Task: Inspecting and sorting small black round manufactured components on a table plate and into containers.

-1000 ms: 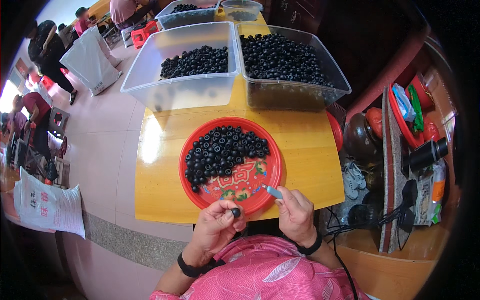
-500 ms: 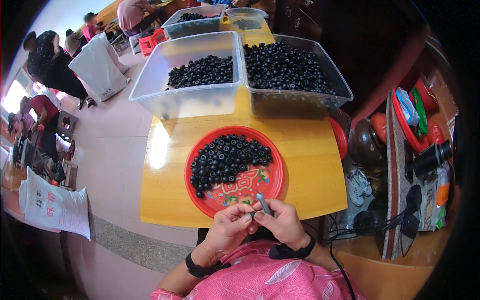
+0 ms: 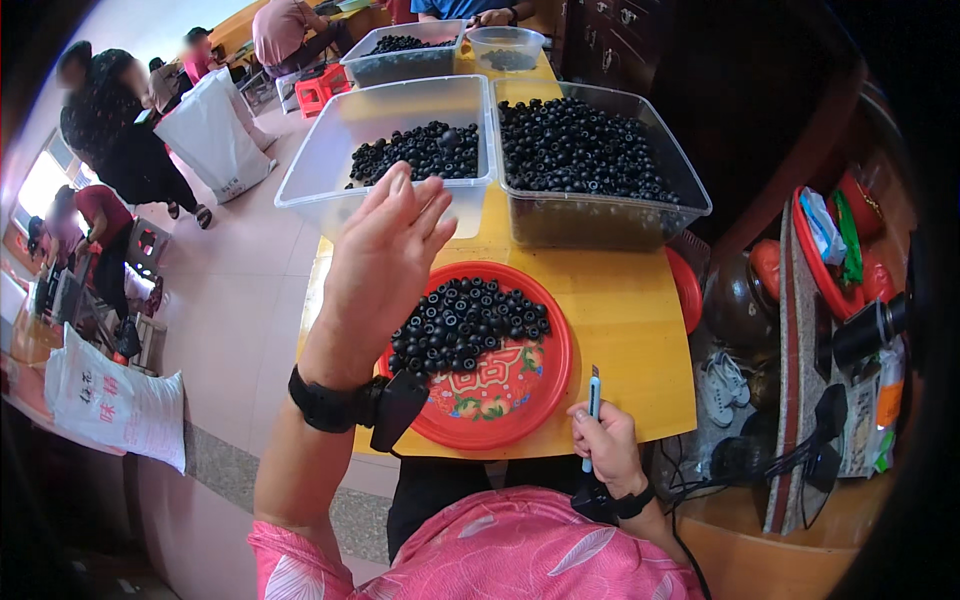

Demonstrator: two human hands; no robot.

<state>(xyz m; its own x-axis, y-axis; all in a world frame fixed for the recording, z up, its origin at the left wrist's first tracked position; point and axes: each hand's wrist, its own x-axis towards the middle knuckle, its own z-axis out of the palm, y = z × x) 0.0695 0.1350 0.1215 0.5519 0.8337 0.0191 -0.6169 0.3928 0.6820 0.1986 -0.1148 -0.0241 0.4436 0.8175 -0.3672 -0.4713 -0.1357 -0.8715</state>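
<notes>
Left hand (image 3: 385,250) moved toward tub rim (image 3: 320,199), grip apart | right hand (image 3: 611,445) clamped on cutter (image 3: 594,396) near table edge (image 3: 652,418)

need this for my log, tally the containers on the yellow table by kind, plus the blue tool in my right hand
Rectangular bins: 3
Round tub: 1
Red tray: 1
Blue tool: 1
Total: 6
</notes>
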